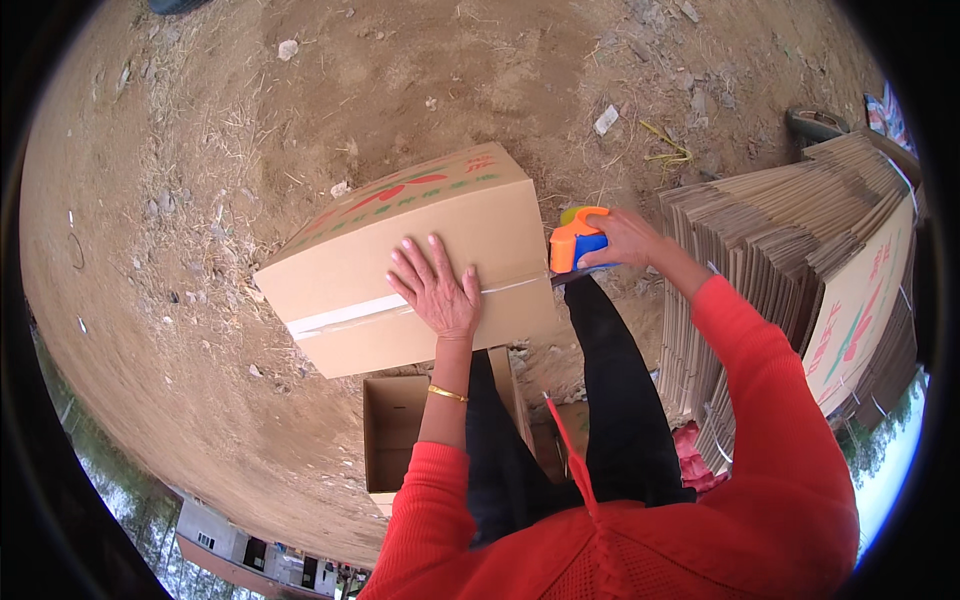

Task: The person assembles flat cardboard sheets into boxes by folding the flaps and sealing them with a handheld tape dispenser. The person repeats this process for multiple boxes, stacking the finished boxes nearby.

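Note:
A brown cardboard box (370,260) with red and green print on its far side sits in front of me. A strip of pale tape (345,315) runs along the seam of the face turned up to me. My left hand (437,290) lies flat on that face with fingers spread, over the seam. At the box's right end my right hand (622,240) grips an orange and blue tape dispenser (577,240), which is against or very near the box's edge. Its roll is mostly hidden.
A tall stack of flattened cardboard boxes (740,230), bound with white straps, stands at my right. An open cardboard box (395,425) is by my legs. Stones and straw litter the dirt ground (180,250). A red bag (693,455) lies near the stack.

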`<action>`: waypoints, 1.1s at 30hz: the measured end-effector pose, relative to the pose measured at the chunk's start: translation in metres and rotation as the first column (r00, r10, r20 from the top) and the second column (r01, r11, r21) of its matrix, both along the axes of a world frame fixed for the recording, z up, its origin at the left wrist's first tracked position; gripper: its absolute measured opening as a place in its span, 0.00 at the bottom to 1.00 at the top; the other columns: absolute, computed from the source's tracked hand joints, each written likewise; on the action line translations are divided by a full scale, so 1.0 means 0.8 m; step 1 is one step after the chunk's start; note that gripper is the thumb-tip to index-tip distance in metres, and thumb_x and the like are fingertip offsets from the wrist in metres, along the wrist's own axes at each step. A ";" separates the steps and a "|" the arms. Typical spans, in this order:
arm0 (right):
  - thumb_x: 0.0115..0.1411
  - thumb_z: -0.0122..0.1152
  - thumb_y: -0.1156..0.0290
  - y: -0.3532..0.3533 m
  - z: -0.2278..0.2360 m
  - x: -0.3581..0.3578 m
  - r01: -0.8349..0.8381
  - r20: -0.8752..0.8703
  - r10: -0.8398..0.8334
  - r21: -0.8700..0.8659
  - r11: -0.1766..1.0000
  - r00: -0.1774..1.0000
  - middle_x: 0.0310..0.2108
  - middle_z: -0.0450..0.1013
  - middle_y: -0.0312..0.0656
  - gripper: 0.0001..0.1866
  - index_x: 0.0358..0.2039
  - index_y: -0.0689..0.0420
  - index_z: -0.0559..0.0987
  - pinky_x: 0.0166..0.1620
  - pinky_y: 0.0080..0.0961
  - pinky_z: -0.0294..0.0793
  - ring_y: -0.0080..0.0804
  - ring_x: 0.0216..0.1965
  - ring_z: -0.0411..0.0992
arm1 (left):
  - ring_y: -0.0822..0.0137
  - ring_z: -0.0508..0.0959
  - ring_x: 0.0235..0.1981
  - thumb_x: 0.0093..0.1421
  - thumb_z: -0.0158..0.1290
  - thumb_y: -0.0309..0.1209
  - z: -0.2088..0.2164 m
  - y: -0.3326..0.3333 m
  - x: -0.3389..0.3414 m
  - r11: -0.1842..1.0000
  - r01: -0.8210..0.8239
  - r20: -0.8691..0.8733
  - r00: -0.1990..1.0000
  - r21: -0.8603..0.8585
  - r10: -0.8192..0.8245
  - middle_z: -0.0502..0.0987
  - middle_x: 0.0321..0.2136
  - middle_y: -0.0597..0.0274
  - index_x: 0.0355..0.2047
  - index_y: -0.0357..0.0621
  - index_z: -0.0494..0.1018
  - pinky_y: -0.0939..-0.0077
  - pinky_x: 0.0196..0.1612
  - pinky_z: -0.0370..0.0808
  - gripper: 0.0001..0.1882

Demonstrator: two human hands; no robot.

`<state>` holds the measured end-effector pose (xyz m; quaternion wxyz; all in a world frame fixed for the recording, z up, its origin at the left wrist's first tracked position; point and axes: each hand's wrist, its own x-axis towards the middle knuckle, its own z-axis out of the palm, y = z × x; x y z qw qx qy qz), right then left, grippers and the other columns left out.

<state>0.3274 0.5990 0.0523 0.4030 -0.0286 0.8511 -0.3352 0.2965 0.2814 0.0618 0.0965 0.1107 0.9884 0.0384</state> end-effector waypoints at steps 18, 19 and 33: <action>0.40 0.63 0.37 -0.004 -0.207 -0.008 0.030 -0.036 -0.035 -0.135 0.990 0.999 0.28 0.75 0.52 0.37 0.35 0.62 0.78 0.38 0.42 0.72 0.52 0.34 0.74 | 0.43 0.41 0.68 0.64 0.29 0.54 -0.022 0.016 -0.001 0.999 0.050 -0.123 0.991 0.009 -0.048 0.42 0.66 0.41 0.66 0.39 0.47 0.47 0.65 0.34 0.38; 0.40 0.64 0.38 -0.005 -0.206 -0.010 0.016 -0.033 -0.019 -0.101 0.995 0.999 0.27 0.76 0.51 0.35 0.33 0.62 0.79 0.37 0.41 0.72 0.51 0.34 0.74 | 0.43 0.41 0.68 0.64 0.29 0.54 -0.023 0.016 -0.001 0.999 0.051 -0.123 0.991 0.012 -0.049 0.42 0.66 0.41 0.66 0.39 0.47 0.47 0.65 0.34 0.38; 0.52 0.60 0.67 -0.154 -0.119 0.000 0.172 0.224 -0.357 0.579 0.797 0.907 0.37 0.77 0.35 0.11 0.37 0.51 0.82 0.37 0.31 0.71 0.29 0.38 0.77 | 0.43 0.41 0.67 0.65 0.29 0.54 -0.016 0.017 0.004 0.998 0.044 -0.124 0.991 -0.051 -0.050 0.42 0.66 0.42 0.66 0.40 0.47 0.46 0.65 0.36 0.38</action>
